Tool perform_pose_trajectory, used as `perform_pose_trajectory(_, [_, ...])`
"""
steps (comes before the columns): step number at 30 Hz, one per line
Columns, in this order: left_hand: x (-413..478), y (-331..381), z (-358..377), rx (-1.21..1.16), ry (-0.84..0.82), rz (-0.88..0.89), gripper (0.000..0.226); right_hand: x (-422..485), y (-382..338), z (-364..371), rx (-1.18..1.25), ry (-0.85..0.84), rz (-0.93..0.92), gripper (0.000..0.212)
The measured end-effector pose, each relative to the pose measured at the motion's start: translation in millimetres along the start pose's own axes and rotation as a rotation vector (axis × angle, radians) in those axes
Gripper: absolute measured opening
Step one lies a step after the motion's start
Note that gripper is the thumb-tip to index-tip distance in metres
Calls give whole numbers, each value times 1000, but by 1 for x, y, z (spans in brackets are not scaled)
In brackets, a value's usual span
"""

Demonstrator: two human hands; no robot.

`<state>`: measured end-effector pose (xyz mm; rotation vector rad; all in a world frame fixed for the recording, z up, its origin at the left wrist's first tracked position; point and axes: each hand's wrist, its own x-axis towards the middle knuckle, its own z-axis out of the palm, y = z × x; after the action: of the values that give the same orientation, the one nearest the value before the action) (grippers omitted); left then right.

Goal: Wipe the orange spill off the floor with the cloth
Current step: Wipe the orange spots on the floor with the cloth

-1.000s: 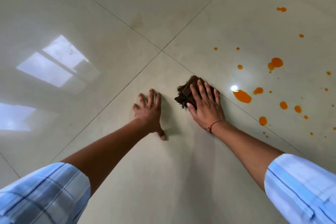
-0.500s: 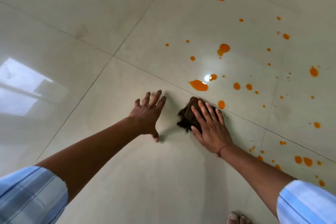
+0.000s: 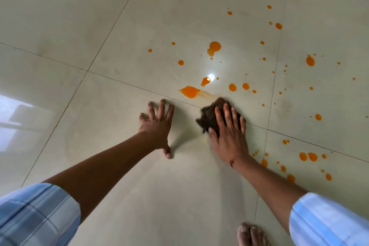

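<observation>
A crumpled dark brown cloth [image 3: 208, 117] lies on the glossy cream tiled floor [image 3: 79, 16]. My right hand [image 3: 229, 134] presses flat on it with straight fingers. Just left of the cloth's far edge sits the largest orange puddle [image 3: 189, 91], with a pale smeared streak [image 3: 206, 95] running from it toward the cloth. Several orange drops [image 3: 215, 46] are scattered beyond and to the right. My left hand [image 3: 157, 126] rests flat on the floor, fingers spread, left of the cloth.
More orange spots [image 3: 307, 156] lie on the tile to the right of my right forearm. A bare foot [image 3: 250, 234] shows at the bottom edge. Window light reflects on the floor at the left [image 3: 18, 120].
My right hand has slid the cloth to the right, across the puddle's edge, leaving a thin orange streak. The orange drop by the cloth is gone. My left hand stays planted on the floor.
</observation>
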<state>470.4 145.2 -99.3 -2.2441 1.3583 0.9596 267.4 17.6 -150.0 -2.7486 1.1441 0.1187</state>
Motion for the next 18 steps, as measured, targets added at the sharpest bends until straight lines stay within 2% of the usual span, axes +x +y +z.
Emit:
perform_pose_trajectory(3, [-1, 1, -1, -8, -13, -2, 157, -49, 8, 8, -10, -41, -65, 67])
perform_pose_trajectory(7, [0, 3, -2, -12, -17, -8, 156, 0, -8, 3, 12, -7, 48, 68])
perform_pose_trajectory(9, [1, 3, 0, -16, -8, -2, 157, -11, -18, 5, 33, 9, 65, 68])
perform_pose_trajectory(12, [1, 0, 2, -6, 7, 13, 157, -76, -8, 9, -17, -58, -101, 69])
perform_pose_trajectory(14, [-1, 0, 2, -3, 9, 10, 157, -78, 9, 9, -32, -83, -145, 68])
perform_pose_trajectory(18, [1, 0, 3, -9, 20, 9, 157, -13, -5, 2, 25, 5, 161, 68])
